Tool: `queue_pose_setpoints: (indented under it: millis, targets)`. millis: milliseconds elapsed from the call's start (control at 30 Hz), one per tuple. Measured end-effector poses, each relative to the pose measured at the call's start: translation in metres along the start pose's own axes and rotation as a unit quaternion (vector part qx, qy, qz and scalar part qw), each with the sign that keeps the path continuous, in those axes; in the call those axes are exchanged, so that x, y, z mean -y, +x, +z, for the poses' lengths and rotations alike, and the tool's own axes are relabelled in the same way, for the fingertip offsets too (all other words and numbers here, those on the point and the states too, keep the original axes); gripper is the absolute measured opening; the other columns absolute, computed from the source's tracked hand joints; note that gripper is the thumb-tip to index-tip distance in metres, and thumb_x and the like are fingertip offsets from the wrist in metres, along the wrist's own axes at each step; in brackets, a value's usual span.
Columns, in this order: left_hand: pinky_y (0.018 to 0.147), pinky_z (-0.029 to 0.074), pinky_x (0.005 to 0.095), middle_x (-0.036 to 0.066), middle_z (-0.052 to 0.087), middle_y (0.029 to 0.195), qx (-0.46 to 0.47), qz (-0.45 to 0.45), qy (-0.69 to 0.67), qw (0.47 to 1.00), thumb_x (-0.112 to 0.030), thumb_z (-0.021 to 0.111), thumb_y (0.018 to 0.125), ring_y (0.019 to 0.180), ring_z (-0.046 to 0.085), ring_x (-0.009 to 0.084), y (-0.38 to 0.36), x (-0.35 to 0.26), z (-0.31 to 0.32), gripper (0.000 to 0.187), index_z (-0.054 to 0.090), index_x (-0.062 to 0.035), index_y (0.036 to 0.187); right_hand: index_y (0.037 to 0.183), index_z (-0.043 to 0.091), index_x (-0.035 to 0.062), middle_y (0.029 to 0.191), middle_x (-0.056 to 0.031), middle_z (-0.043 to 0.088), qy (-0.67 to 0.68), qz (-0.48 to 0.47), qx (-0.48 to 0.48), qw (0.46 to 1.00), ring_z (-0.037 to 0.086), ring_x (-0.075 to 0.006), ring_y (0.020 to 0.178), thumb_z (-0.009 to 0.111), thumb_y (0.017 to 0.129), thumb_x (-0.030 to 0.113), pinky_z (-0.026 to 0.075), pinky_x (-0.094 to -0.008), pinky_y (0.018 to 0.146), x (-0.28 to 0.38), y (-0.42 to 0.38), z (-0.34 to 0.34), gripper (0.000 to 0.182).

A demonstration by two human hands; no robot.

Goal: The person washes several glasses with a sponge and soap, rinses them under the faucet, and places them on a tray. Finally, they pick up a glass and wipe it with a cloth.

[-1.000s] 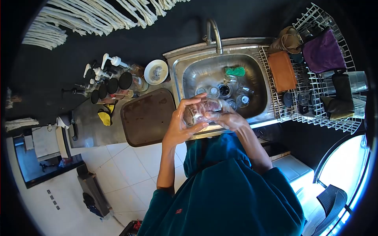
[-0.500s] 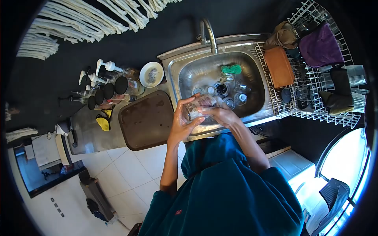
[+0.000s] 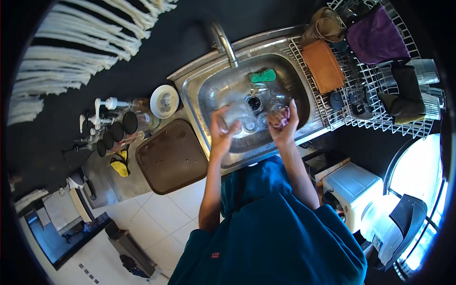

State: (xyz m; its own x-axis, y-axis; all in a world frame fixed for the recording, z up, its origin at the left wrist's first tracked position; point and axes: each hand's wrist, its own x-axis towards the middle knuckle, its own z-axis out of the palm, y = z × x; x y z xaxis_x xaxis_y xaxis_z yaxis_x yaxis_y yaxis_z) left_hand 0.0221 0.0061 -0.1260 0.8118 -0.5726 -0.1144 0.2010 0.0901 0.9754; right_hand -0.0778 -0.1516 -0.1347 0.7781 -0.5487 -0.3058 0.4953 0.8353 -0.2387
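Over the left part of the steel sink [image 3: 206, 90], my left hand [image 3: 222, 130] is wrapped round a clear glass container [image 3: 238, 114], which is blurred. My right hand [image 3: 284, 124] is curled above the sink's right front side, apart from the container, with something pinkish or shiny at its fingers that I cannot make out. Several small glasses lie in the basin around the dark drain [image 3: 254, 103]. A green sponge [image 3: 262, 76] rests near the back of the basin.
The faucet [image 3: 225, 45] stands behind the sink. On the left are a brown tray [image 3: 172, 156], a white bowl [image 3: 165, 101], pump bottles [image 3: 111, 103] and a yellow-black cloth [image 3: 120, 164]. A white wire rack [image 3: 363, 102] with glasses, an orange-brown case [image 3: 323, 66] and a purple cloth [image 3: 378, 38] is at right.
My hands have moved apart; the right one has left the glass container and shifted right. The container is now lower over the basin in my left hand. The camera view has turned slightly.
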Motion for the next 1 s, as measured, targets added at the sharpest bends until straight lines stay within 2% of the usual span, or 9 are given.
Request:
queue_pose_setpoints:
  millis: [100,200,267,333,567,667,867,933,1000]
  targets:
    - [0.091,0.045,0.036,0.016,0.055,0.121,-0.051,0.036,0.16,0.985,-0.013,0.076,0.076,0.11,0.054,0.0248,0.038,0.045,-0.038,0.052,0.045,-0.0039,0.117,0.053,0.04,0.0147,0.048,0.001,0.038,-0.048,0.003,-0.11,0.993,0.031,-0.0108,0.044,0.048,0.094,0.043,0.024,-0.0264,0.048,0.022,-0.003,-0.007,0.05]
    - [0.089,0.046,0.0379,0.019,0.059,0.114,-0.047,-0.077,0.357,0.93,-0.019,0.077,0.074,0.105,0.058,0.0309,0.074,0.058,-0.057,0.054,0.046,-0.0039,0.116,0.058,0.046,0.0134,0.05,0.0001,0.043,-0.061,-0.001,-0.199,0.978,0.036,-0.012,0.046,0.051,0.092,0.041,0.028,-0.0271,0.049,0.028,-0.004,-0.025,0.045]
    - [0.087,0.047,0.0409,0.021,0.061,0.109,0.007,0.014,0.468,0.884,-0.023,0.078,0.072,0.1,0.06,0.0373,0.101,0.094,-0.075,0.057,0.047,-0.0042,0.116,0.063,0.051,0.0129,0.052,-0.0005,0.045,-0.039,0.0,-0.187,0.982,0.039,-0.0127,0.047,0.052,0.092,0.039,0.031,-0.0276,0.049,0.029,-0.002,-0.054,0.04]
    - [0.085,0.047,0.0436,0.019,0.06,0.11,0.039,-0.004,0.487,0.873,-0.021,0.078,0.071,0.1,0.058,0.04,0.122,0.104,-0.077,0.057,0.047,-0.0055,0.116,0.065,0.051,0.0132,0.053,-0.0007,0.045,-0.037,-0.03,-0.274,0.961,0.04,-0.0126,0.047,0.053,0.092,0.038,0.032,-0.0277,0.049,0.027,-0.006,-0.059,0.037]
    - [0.083,0.048,0.0459,0.019,0.061,0.104,0.077,-0.015,0.573,0.815,-0.018,0.076,0.07,0.096,0.059,0.0407,0.164,0.152,-0.077,0.053,0.047,-0.0087,0.114,0.071,0.048,0.0128,0.061,0.0006,0.047,-0.069,-0.031,-0.182,0.98,0.048,-0.0121,0.055,0.053,0.093,0.034,0.039,-0.0261,0.051,0.025,-0.025,-0.096,0.031]
    - [0.086,0.047,0.0443,0.019,0.059,0.109,0.094,-0.132,0.604,0.78,-0.018,0.076,0.07,0.101,0.058,0.0386,0.161,0.162,-0.061,0.054,0.048,-0.0093,0.115,0.08,0.053,0.0107,0.063,-0.0003,0.048,-0.089,-0.038,-0.243,0.965,0.05,-0.0137,0.059,0.057,0.09,0.034,0.041,-0.0281,0.053,0.035,-0.031,-0.093,0.026]
    - [0.101,0.035,0.0479,0.019,0.043,0.135,0.077,0.063,0.667,0.738,-0.028,0.074,0.072,0.126,0.042,0.0342,0.15,0.138,0.0,0.068,0.041,-0.0101,0.129,0.081,0.054,0.011,0.064,0.0002,0.05,-0.106,-0.066,-0.281,0.951,0.052,-0.014,0.06,0.056,0.091,0.033,0.042,-0.0289,0.055,0.048,-0.031,-0.091,0.024]
    - [0.108,0.025,0.0487,0.018,0.037,0.14,0.174,0.103,0.605,0.77,-0.035,0.073,0.072,0.133,0.031,0.0336,0.158,0.146,0.026,0.075,0.038,-0.011,0.134,0.082,0.054,0.0111,0.067,0.0004,0.05,-0.103,-0.077,-0.311,0.942,0.052,-0.0136,0.062,0.055,0.091,0.033,0.042,-0.029,0.056,0.051,-0.031,-0.091,0.024]
    - [0.11,0.024,0.0478,0.019,0.039,0.137,0.207,0.118,0.661,0.712,-0.037,0.073,0.071,0.131,0.033,0.0365,0.162,0.181,0.039,0.079,0.038,-0.0094,0.135,0.083,0.053,0.0108,0.071,-0.0006,0.05,-0.095,-0.083,-0.305,0.944,0.052,-0.0138,0.066,0.053,0.092,0.031,0.043,-0.03,0.058,0.049,-0.033,-0.093,0.023]
